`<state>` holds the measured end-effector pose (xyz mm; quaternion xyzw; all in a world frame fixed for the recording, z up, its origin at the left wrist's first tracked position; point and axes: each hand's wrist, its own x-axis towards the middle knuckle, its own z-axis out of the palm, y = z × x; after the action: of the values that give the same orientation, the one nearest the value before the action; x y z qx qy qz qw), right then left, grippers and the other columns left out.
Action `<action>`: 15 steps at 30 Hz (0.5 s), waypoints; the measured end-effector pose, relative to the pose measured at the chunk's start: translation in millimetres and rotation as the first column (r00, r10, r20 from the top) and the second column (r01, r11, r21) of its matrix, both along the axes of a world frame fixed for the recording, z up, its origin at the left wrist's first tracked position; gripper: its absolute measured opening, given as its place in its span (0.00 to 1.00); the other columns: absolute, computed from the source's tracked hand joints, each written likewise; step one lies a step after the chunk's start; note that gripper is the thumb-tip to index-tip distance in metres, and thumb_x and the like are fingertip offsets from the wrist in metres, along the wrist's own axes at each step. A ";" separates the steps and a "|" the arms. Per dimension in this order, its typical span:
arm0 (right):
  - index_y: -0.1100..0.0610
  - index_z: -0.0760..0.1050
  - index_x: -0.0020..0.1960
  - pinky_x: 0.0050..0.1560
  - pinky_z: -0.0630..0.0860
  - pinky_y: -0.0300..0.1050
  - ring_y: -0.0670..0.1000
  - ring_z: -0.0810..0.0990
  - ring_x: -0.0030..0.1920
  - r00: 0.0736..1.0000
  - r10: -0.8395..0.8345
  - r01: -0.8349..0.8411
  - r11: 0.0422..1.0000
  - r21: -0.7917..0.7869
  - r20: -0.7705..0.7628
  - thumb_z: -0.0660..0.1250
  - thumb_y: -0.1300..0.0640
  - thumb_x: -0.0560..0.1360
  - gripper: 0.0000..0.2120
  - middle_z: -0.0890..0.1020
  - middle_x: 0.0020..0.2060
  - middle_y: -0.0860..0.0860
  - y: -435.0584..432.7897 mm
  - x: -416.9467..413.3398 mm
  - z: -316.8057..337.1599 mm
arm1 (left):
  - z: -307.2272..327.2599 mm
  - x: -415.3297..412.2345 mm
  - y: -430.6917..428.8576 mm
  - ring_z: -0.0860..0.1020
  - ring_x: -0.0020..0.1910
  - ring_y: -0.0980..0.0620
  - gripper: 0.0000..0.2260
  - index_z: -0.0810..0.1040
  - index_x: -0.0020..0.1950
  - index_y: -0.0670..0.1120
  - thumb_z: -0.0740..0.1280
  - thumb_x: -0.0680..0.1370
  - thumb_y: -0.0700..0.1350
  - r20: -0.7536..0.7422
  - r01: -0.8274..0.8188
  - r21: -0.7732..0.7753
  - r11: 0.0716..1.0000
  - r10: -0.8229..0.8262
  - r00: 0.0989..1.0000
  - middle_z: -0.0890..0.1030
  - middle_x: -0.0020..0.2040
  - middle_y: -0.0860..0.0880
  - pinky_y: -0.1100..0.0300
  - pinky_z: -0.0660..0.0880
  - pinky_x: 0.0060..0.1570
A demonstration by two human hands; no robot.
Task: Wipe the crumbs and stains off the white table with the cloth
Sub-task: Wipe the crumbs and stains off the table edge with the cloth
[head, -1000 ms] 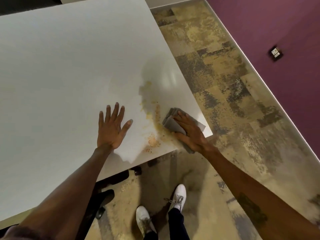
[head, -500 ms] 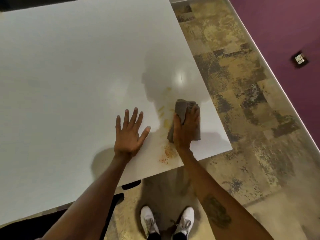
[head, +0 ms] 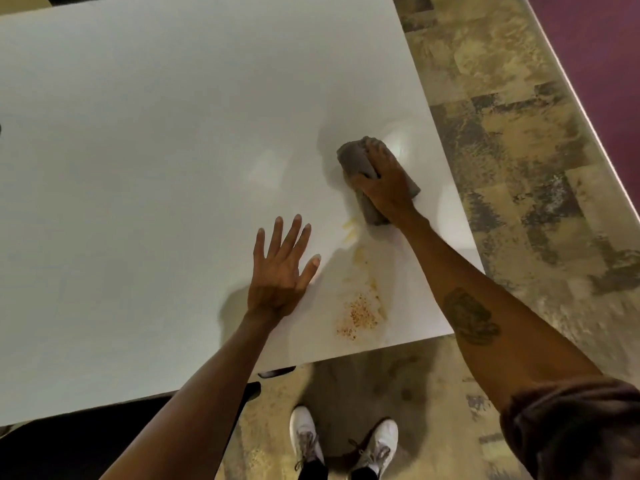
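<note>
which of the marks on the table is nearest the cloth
The pale yellow streaks, just beside the cloth under the right hand; the orange crumb patch lies nearer the table's edge.

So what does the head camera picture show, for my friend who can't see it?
A person's right hand presses a grey cloth on a white table. Their left hand lies flat beside orange crumbs and yellow stains not yet wiped.

cloth [head: 358, 164] partly hidden under right hand [head: 386, 183], table [head: 138, 133] cut off left, shoes [head: 306, 434] cropped below
</note>
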<state>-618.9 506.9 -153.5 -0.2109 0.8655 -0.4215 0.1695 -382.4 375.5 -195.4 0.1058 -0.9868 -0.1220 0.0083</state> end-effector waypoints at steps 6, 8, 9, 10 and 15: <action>0.57 0.65 0.76 0.78 0.59 0.53 0.56 0.63 0.77 0.967 0.254 -0.255 0.966 0.048 0.026 0.69 0.62 0.76 0.30 0.66 0.77 0.57 21.7 7.2 5.9 | -0.5 -3.1 -3.5 0.44 0.84 0.48 0.32 0.49 0.85 0.49 0.37 0.84 0.63 0.096 -0.028 0.047 0.999 0.023 0.995 0.49 0.85 0.52 0.39 0.46 0.81; 0.57 0.64 0.77 0.79 0.57 0.51 0.56 0.61 0.78 0.955 0.291 -0.295 0.953 0.062 0.061 0.70 0.61 0.76 0.31 0.65 0.77 0.56 33.8 21.9 4.6 | -0.3 -1.8 -3.4 0.43 0.84 0.49 0.33 0.48 0.85 0.49 0.36 0.83 0.64 0.116 -0.039 0.056 0.998 0.032 0.993 0.48 0.85 0.52 0.40 0.44 0.82; 0.57 0.63 0.77 0.79 0.56 0.50 0.56 0.61 0.78 0.945 0.319 -0.324 0.943 0.069 0.073 0.70 0.61 0.76 0.31 0.64 0.77 0.56 40.5 30.0 3.8 | 0.4 -1.2 -2.9 0.43 0.84 0.49 0.33 0.48 0.85 0.49 0.35 0.83 0.64 0.115 -0.045 0.059 0.997 0.038 0.993 0.48 0.85 0.52 0.40 0.44 0.82; 0.57 0.64 0.76 0.79 0.55 0.51 0.56 0.60 0.78 0.934 0.350 -0.355 0.932 0.077 0.077 0.70 0.60 0.76 0.31 0.64 0.77 0.57 47.6 38.3 2.8 | 1.4 -0.9 -2.1 0.43 0.84 0.48 0.34 0.48 0.85 0.49 0.34 0.82 0.65 0.108 -0.057 0.051 0.997 0.051 0.993 0.49 0.85 0.51 0.40 0.43 0.82; 0.57 0.68 0.74 0.80 0.52 0.51 0.51 0.58 0.78 0.900 0.430 -0.434 0.900 0.049 0.077 0.69 0.59 0.76 0.28 0.66 0.76 0.54 88.2 84.9 -1.5 | 1.1 4.3 2.1 0.48 0.84 0.44 0.31 0.50 0.85 0.49 0.38 0.84 0.61 0.073 -0.294 -0.105 0.950 0.302 0.950 0.50 0.85 0.51 0.35 0.42 0.78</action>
<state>-534.0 595.1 -155.0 -0.3782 0.8045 -0.3517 0.2934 -378.2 377.6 -194.3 0.2586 -0.9635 -0.0684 -0.0118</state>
